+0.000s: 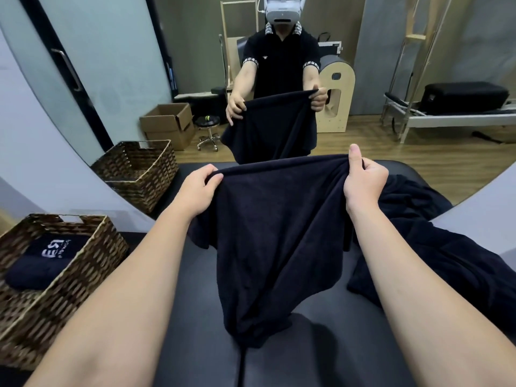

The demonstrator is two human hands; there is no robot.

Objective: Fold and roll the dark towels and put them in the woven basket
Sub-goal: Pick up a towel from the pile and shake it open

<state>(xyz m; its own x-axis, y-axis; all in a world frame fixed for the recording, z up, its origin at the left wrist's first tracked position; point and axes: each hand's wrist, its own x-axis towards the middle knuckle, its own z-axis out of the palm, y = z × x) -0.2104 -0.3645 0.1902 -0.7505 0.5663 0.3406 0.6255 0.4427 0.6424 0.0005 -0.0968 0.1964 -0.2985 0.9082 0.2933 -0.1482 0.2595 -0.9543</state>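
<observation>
The left hand (199, 185) pinches one top corner of a dark towel (276, 233), fingers curled over the hem, and the right hand (363, 182) grips the other corner with the thumb standing up behind the edge; both arms reach forward, nearly straight, so the top hem runs taut between the two fists. The towel hangs from that hem, its lower end bunched and resting on the black table (321, 358). The step in hand looks like the opening out, before any fold is made: the cloth is spread but still creased. The next move probably calls for laying it flat on the table or bringing the two corners together to halve it, keeping the edges level so the roll comes out even. Right of the held towel lies a heap (435, 247) of more dark cloth, waiting on the table. Left of the towel, at the table's edge, stands the woven basket (92, 263), with one folded dark towel bearing white lettering (44, 261) already inside. Beyond the towel a mirror (418, 79) on the wall repeats the person, the towel and the basket.
</observation>
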